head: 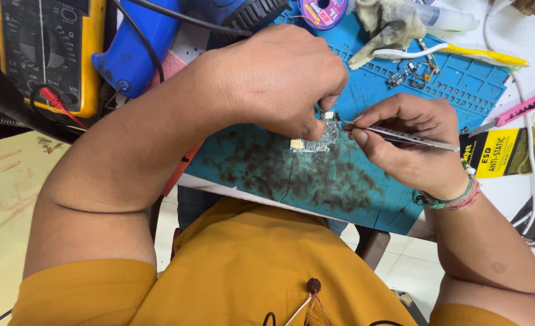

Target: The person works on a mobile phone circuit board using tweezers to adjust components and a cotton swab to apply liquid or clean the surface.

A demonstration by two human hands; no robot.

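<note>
My left hand [279, 78] pinches a small circuit board [319, 140] between thumb and fingers, holding it down on a stained blue work mat [340, 181]. In my right hand [409, 142] I grip metal tweezers [400, 136], whose tips touch the board's top right edge beside my left fingertips. Beaded threads circle my right wrist. The hands hide much of the board.
A yellow multimeter [50, 51] with a red probe lead sits far left, next to a blue hot-air tool [137, 51]. A solder spool [321, 12], crumpled rag [388, 27], small metal parts [409, 72], a pink-handled tool [521, 108] and cables lie around the mat.
</note>
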